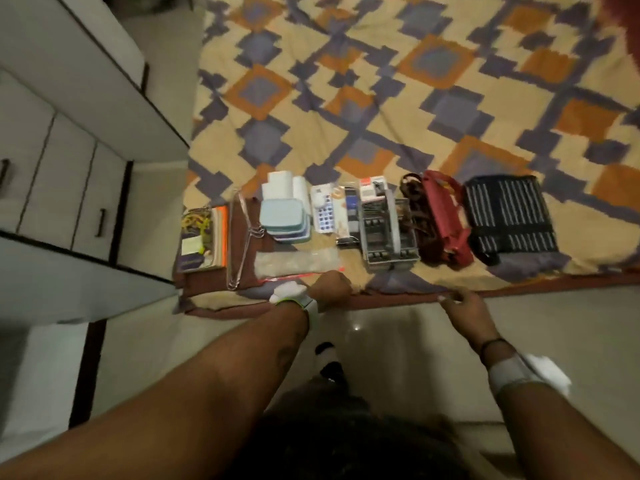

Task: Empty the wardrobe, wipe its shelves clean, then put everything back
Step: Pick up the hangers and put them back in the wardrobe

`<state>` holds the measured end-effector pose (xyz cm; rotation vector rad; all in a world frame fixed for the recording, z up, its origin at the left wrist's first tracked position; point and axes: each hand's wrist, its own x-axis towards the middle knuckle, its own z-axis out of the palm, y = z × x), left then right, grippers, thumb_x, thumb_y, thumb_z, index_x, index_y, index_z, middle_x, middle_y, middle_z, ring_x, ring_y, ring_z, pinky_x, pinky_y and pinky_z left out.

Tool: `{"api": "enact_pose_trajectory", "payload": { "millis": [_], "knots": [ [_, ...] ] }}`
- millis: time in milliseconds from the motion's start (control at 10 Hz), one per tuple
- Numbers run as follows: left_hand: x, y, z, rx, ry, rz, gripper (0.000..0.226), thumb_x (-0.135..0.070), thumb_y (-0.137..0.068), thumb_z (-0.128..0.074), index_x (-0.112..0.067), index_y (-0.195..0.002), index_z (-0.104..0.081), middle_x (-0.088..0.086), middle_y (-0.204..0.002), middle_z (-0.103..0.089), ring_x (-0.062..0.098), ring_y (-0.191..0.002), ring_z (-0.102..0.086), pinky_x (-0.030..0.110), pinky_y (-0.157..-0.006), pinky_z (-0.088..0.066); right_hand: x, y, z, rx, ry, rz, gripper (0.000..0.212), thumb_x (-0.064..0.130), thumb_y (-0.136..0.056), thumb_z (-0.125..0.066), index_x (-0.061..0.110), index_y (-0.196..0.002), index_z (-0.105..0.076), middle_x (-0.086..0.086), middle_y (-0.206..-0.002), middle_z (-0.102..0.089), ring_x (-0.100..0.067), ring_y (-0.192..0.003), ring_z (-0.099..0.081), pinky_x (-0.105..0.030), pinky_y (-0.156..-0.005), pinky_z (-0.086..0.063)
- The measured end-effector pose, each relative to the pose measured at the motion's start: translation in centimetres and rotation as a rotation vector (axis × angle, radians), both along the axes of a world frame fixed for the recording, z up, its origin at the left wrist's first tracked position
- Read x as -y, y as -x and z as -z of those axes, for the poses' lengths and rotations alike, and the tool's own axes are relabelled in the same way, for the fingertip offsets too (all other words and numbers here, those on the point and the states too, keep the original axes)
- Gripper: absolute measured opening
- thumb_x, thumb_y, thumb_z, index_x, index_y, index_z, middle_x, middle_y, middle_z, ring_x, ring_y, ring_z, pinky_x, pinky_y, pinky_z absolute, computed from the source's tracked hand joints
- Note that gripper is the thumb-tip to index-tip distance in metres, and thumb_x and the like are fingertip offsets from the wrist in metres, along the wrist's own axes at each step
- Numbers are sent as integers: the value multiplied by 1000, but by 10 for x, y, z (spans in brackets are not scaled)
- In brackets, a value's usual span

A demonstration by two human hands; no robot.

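Things are lying in a row along the bed point(381, 81) edge for easy reach; the left hand point(330, 289) is curling by the bag point(296, 263), its grip hidden; the right hand point(465, 308) is hanging slack, empty.

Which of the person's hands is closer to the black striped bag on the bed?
Right. The right hand sits at the bed edge, short of the black striped bag and slightly to its left; the left hand is much farther left.
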<state>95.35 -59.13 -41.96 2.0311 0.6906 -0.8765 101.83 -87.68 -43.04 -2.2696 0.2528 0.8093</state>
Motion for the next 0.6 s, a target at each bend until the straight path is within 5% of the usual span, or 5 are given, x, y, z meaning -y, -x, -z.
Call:
{"api": "enact_pose_trajectory", "payload": {
  "millis": [100,200,300,400,600],
  "knots": [
    [-77,16,11,1,-1,-200,28,-20,-90,-59,-5,-108,-73,15,-107,-73,31,-103,-69,37,-88,-57,-95,-14,3,8,-29,-145,10,12,-90,-62,19,-96,-64,-4,-95,-65,-29,-91,-60,-34,-75,-43],
    [-147,43,17,50,-24,-290,34,-32,-86,-68,-1,-99,-76,19,-102,-73,29,-100,-68,38,-81,-53,-173,-25,21,-85,-69,-265,28,25,-81,-66,26,-109,-66,-6,-115,-68,-30,-98,-66,-46,-87,-55],
    [-180,65,21,41,-29,-462,28,-22,-90,-63,-2,-105,-75,19,-107,-73,33,-103,-69,36,-84,-56,-230,-26,22,-53,-81,-449,44,28,-88,-67,16,-130,-63,-6,-125,-65,-29,-112,-63,-49,-97,-52],
    [-210,82,31,28,-62,-577,27,-15,-96,-58,3,-110,-73,25,-112,-70,38,-108,-66,30,-71,-45,-283,-31,17,-36,-86,-551,42,25,-92,-67,16,-133,-61,-7,-130,-65,-26,-120,-59,-46,-105,-48],
    [-243,101,25,2,-106,-714,25,-9,-96,-54,4,-108,-72,26,-111,-69,38,-100,-67,32,-70,-50,-362,-50,31,-38,-54,-803,38,18,-94,-65,8,-131,-62,-14,-130,-64,-31,-120,-59,-39,-103,-45]
  ]
}}
